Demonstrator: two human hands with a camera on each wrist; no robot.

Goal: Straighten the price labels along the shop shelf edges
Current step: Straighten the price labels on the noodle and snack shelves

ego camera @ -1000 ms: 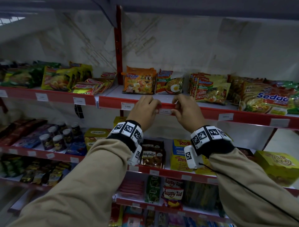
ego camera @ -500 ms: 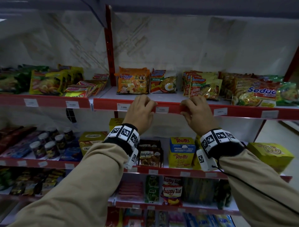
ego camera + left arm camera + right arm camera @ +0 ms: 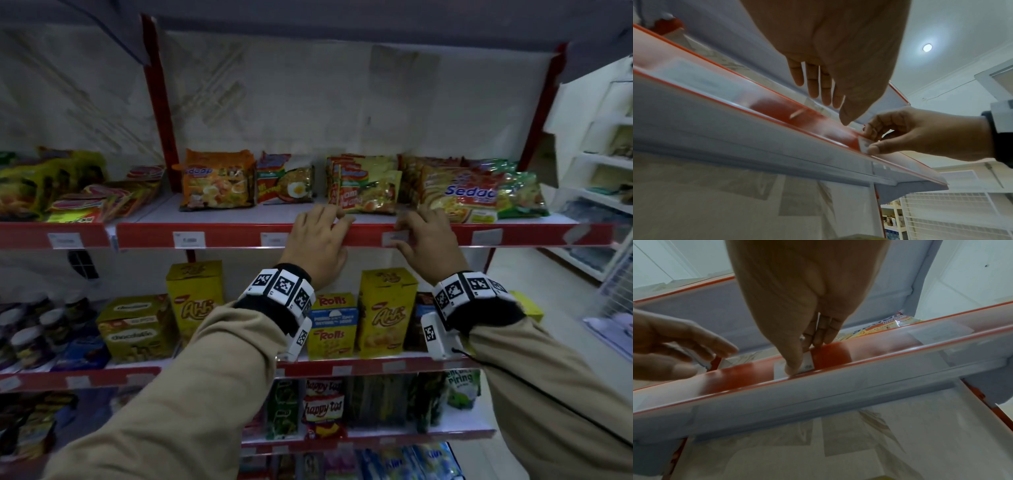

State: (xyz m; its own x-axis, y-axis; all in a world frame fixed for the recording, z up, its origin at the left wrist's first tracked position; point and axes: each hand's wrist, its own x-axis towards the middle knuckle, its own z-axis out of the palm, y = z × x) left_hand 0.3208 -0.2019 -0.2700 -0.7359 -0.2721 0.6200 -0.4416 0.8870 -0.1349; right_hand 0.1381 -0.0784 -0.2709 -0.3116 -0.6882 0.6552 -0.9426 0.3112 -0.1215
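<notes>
The top shelf's red edge rail (image 3: 222,236) carries several white price labels. My right hand (image 3: 411,229) pinches one label (image 3: 395,238) between thumb and fingers; the same label (image 3: 807,365) sits under the thumb in the right wrist view, and the pinch on the label (image 3: 863,144) also shows in the left wrist view. My left hand (image 3: 322,226) reaches over the rail's top just left of it, fingers (image 3: 828,91) straight and holding nothing. Another label (image 3: 274,238) sits just left of the left hand.
Noodle packets (image 3: 219,180) line the top shelf right behind the rail, one (image 3: 370,192) near my fingertips. Yellow snack boxes (image 3: 387,308) stand on the shelf below my wrists. More labels (image 3: 486,236) follow to the right. A white rack (image 3: 609,171) stands at far right.
Both hands have slid right along the rail. The right hand left the earlier label and now pinches the one to its right; the left hand followed past the earlier label.
</notes>
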